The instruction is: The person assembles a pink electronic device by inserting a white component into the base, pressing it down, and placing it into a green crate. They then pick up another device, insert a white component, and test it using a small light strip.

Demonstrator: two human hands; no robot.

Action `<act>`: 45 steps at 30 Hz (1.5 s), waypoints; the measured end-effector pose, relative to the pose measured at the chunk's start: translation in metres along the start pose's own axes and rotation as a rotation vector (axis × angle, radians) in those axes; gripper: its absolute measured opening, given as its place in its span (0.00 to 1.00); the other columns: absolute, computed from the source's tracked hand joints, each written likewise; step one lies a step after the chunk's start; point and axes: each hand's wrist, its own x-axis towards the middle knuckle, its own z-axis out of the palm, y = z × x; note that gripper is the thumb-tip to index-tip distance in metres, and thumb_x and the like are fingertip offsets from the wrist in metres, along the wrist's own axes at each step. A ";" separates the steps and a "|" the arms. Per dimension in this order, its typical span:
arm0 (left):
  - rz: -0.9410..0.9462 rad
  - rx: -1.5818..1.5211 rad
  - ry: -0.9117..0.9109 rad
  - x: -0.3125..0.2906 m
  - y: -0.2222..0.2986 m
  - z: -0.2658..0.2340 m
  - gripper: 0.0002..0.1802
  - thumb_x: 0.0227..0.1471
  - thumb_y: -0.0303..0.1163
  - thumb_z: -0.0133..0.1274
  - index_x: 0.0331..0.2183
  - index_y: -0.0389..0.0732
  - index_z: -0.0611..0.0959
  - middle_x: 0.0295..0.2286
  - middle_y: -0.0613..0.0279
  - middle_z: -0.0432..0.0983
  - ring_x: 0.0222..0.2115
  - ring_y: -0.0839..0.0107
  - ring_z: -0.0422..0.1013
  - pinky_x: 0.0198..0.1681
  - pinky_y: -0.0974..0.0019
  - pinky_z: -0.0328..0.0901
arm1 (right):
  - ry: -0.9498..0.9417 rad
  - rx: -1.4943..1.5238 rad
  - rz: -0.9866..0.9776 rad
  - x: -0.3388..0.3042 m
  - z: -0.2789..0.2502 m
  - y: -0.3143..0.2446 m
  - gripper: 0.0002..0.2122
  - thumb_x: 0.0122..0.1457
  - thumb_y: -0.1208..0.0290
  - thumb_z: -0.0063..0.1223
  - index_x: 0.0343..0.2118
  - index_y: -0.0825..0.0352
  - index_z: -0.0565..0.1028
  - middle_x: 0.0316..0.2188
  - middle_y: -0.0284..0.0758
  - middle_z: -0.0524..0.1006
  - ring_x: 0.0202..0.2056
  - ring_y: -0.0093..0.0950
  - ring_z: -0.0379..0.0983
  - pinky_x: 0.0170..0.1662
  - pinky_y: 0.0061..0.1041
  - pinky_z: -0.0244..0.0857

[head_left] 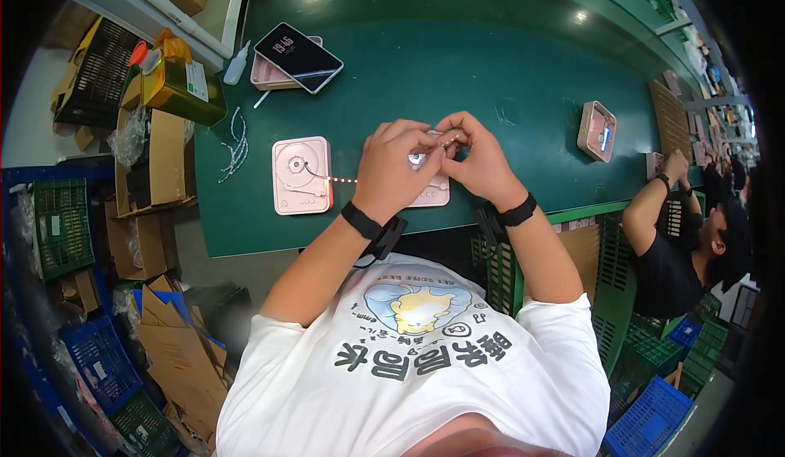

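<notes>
A lit LED strip (341,180) runs from the pink plastic housing (301,199) on the left and disappears under my left hand. That housing lies flat and has a round recess with a dark wire across it. My left hand (391,163) and my right hand (476,156) meet over a second pink housing (435,197), mostly hidden below them. Both have their fingertips pinched together, and a short dotted piece of the strip shows between them. A shiny round part of the second housing peeks out between my hands.
A phone (299,58) rests on another pink housing at the back left, near a small white bottle (237,64) and loose white wires (235,148). A yellow metal can (184,89) stands left. Another pink housing (598,132) sits right; beyond it works a person (675,244).
</notes>
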 end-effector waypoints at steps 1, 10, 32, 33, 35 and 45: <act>-0.013 -0.027 0.002 0.002 -0.001 0.003 0.10 0.54 0.31 0.72 0.36 0.37 0.91 0.47 0.53 0.87 0.49 0.52 0.80 0.56 0.50 0.74 | 0.010 -0.035 -0.013 0.000 0.001 0.001 0.19 0.58 0.80 0.72 0.50 0.66 0.76 0.38 0.28 0.84 0.40 0.15 0.77 0.46 0.20 0.73; -0.089 -0.107 0.195 -0.001 -0.003 0.021 0.07 0.53 0.28 0.71 0.29 0.39 0.87 0.43 0.57 0.88 0.45 0.55 0.81 0.50 0.53 0.76 | 0.097 -0.101 0.060 -0.001 0.011 -0.007 0.18 0.58 0.78 0.74 0.49 0.68 0.77 0.36 0.29 0.86 0.37 0.16 0.79 0.43 0.20 0.75; -0.042 0.173 -0.216 0.016 -0.021 -0.049 0.10 0.56 0.33 0.72 0.38 0.38 0.92 0.32 0.55 0.84 0.35 0.54 0.81 0.40 0.55 0.75 | -0.076 -0.656 -0.290 -0.014 0.002 -0.034 0.22 0.59 0.83 0.59 0.57 0.63 0.84 0.37 0.42 0.82 0.39 0.45 0.81 0.46 0.40 0.79; -0.073 0.182 -0.237 0.015 -0.021 -0.050 0.11 0.56 0.33 0.73 0.38 0.37 0.92 0.33 0.55 0.85 0.34 0.55 0.81 0.39 0.56 0.75 | -0.077 -0.654 -0.274 -0.015 0.002 -0.035 0.22 0.59 0.83 0.58 0.57 0.63 0.85 0.39 0.42 0.82 0.39 0.44 0.81 0.47 0.40 0.79; -0.079 0.169 -0.253 0.013 -0.019 -0.055 0.11 0.56 0.33 0.72 0.38 0.37 0.91 0.32 0.55 0.85 0.34 0.54 0.82 0.39 0.55 0.75 | -0.079 -0.651 -0.243 -0.015 0.003 -0.036 0.22 0.59 0.84 0.56 0.56 0.63 0.85 0.41 0.43 0.82 0.41 0.44 0.82 0.47 0.40 0.78; -0.088 0.257 -0.228 0.015 -0.009 -0.056 0.10 0.64 0.36 0.64 0.36 0.38 0.88 0.33 0.56 0.87 0.33 0.53 0.83 0.36 0.53 0.75 | -0.080 -0.610 -0.247 -0.014 0.001 -0.031 0.22 0.60 0.84 0.55 0.56 0.61 0.86 0.39 0.42 0.83 0.40 0.44 0.82 0.47 0.40 0.79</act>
